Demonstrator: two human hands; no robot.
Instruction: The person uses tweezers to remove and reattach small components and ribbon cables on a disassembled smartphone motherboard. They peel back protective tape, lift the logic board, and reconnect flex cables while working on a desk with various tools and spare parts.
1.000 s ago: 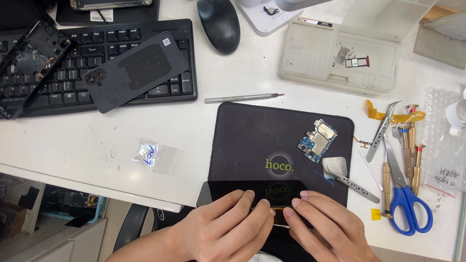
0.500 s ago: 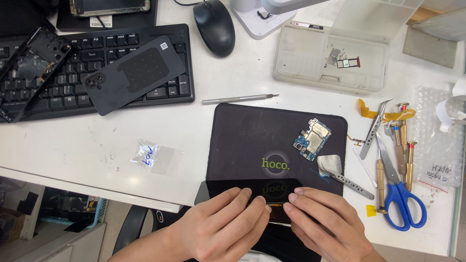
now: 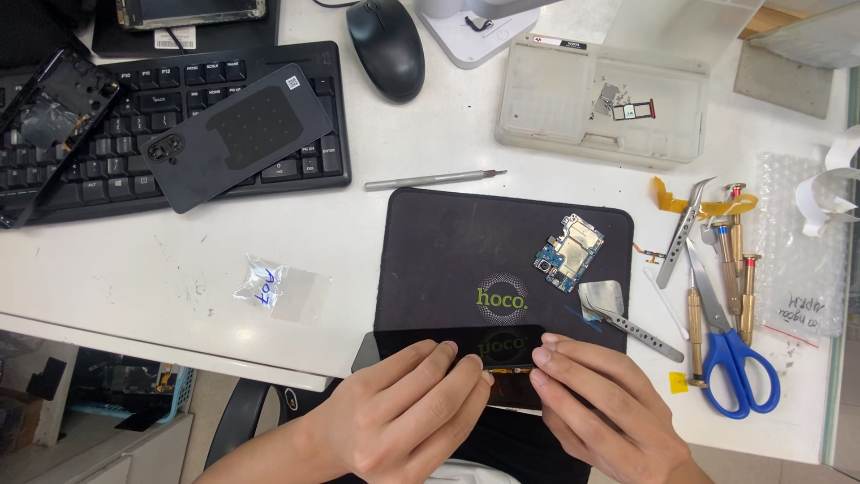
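both hands sit at the near edge of the black mat [image 3: 466, 251], pressed on a glossy black phone screen [image 3: 448, 341] that lies flat, half on the mat and half over the table edge. the left hand [image 3: 403, 412] rests its fingers along the screen's lower edge and the right hand [image 3: 600, 403] meets it from the other side, fingertips of both pinching at a small strip with orange contacts between them, seemingly to steady the panel while that thin part is worked; neither hand is clenched, both hold the screen lightly. the small circuit board [image 3: 569, 251] lies apart on the mat, well clear of the fingers, with a flat metal pry tool [image 3: 618, 309] just beside it, probably parked within reach. to the right, tweezers [image 3: 681, 229], small screwdrivers [image 3: 739, 260] and blue-handled scissors [image 3: 730, 358] lie in a loose row beside bubble wrap [image 3: 797, 260]. a thin grey screwdriver [image 3: 434, 180] lies above the mat. a dark phone back cover [image 3: 237, 134] rests on the keyboard [image 3: 107, 152], a bare phone frame [image 3: 49, 108] at its left end. a mouse [image 3: 387, 45], a clear plastic parts box [image 3: 600, 108] and a small plastic bag [image 3: 282, 289] lie on the white table [image 3: 134, 278], whose top is scuffed; beyond its edge only dim floor and a basket show.
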